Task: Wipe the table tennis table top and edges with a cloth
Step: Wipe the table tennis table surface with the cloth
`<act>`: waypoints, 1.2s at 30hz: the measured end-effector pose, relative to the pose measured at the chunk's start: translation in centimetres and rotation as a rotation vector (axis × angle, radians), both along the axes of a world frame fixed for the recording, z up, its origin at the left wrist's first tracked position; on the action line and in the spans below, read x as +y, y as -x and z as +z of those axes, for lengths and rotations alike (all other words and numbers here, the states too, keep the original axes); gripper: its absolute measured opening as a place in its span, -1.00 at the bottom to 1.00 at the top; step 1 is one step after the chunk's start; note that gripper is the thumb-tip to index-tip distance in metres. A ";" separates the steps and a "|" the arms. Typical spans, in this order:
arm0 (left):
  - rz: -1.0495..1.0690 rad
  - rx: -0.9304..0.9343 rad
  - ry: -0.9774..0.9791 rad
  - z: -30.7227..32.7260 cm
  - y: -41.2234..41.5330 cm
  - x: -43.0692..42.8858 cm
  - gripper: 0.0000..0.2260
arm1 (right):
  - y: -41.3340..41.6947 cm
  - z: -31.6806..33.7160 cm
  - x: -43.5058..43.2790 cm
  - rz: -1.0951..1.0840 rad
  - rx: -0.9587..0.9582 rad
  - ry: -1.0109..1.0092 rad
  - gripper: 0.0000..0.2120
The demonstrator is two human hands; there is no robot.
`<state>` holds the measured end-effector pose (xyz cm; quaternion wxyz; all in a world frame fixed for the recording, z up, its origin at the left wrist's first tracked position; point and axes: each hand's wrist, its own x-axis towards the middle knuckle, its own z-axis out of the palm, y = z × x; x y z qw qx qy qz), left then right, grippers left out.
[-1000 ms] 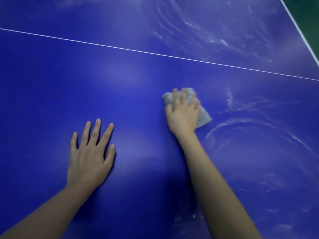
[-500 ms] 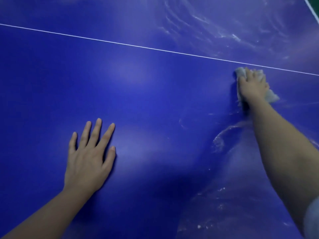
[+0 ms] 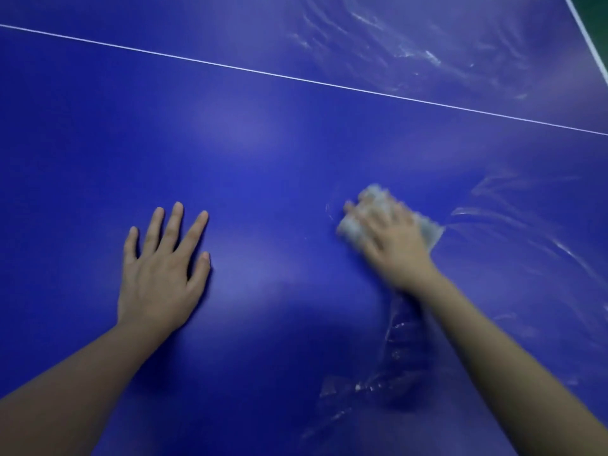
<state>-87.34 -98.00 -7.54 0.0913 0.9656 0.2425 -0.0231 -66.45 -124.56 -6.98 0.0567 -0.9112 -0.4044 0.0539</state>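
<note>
**Surface wipe: current state**

Wet smears lie well short of the line. The left hand rests flat on the blue surface, fingers spread. The right hand, blurred, presses the cloth down nearer the line, fingers close together across it. More smears lie beyond the line.

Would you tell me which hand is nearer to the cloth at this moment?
Right. The right hand lies on top of the cloth, pressing it to the table top; the left hand rests flat on the table top, well apart on the cloth's left.
</note>
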 end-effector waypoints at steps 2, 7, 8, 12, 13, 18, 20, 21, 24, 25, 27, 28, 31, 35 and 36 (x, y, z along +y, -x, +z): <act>0.003 -0.005 0.006 0.0 0.1 0.0 -0.45 | -5.4 -0.1 0.8 -0.364 -0.025 0.004 -0.54; 0.005 -0.010 0.006 0.0 0.1 0.0 -0.45 | -7.9 0.1 5.3 -0.555 0.004 -0.013 -0.52; 0.004 -0.015 0.008 -0.1 0.1 0.0 -0.45 | -5.8 0.0 5.8 -0.447 -0.021 0.000 -0.53; 0.003 -0.022 0.008 -0.2 0.1 0.1 -0.45 | 8.1 -0.1 3.8 0.303 -0.031 0.002 -0.49; 0.003 -0.022 0.006 -0.3 0.0 0.2 -0.44 | 11.7 0.0 2.4 0.494 0.002 0.020 -0.47; 0.004 -0.036 0.002 -0.3 0.1 0.1 -0.46 | 12.7 0.5 -0.8 0.830 0.113 0.049 -0.50; 0.000 -0.043 0.005 -0.4 0.1 0.2 -0.47 | 6.5 0.3 -0.8 0.421 0.034 -0.043 -0.57; -0.003 -0.049 0.008 -0.5 0.0 0.2 -0.47 | 2.9 0.4 -1.4 0.166 -0.010 -0.053 -0.55; -0.013 -0.067 0.002 -0.8 0.1 0.4 -0.52 | -4.3 0.9 -4.7 -0.491 -0.006 0.011 -0.54; -0.013 -0.074 -0.002 -0.9 0.2 0.4 -0.53 | -4.4 0.9 -4.9 -0.621 0.011 0.001 -0.54; -0.009 -0.086 0.001 -1.0 0.2 0.4 -0.54 | -1.2 0.6 -3.4 -0.649 -0.016 0.015 -0.53; -0.008 -0.091 0.004 -1.0 0.1 0.3 -0.54 | 1.8 0.3 -2.4 -0.561 -0.029 0.008 -0.53; -0.015 -0.124 0.020 -0.8 0.3 0.4 -0.54 | 14.9 -0.5 -0.4 -0.043 -0.012 -0.057 -0.51; -0.060 -0.219 0.117 -0.1 1.3 -0.1 -0.53 | 30.1 0.1 -3.3 0.609 0.084 0.048 -0.44; -0.093 -0.214 0.131 0.3 1.7 -0.4 -0.52 | 30.8 0.2 -4.2 0.711 0.084 0.055 -0.43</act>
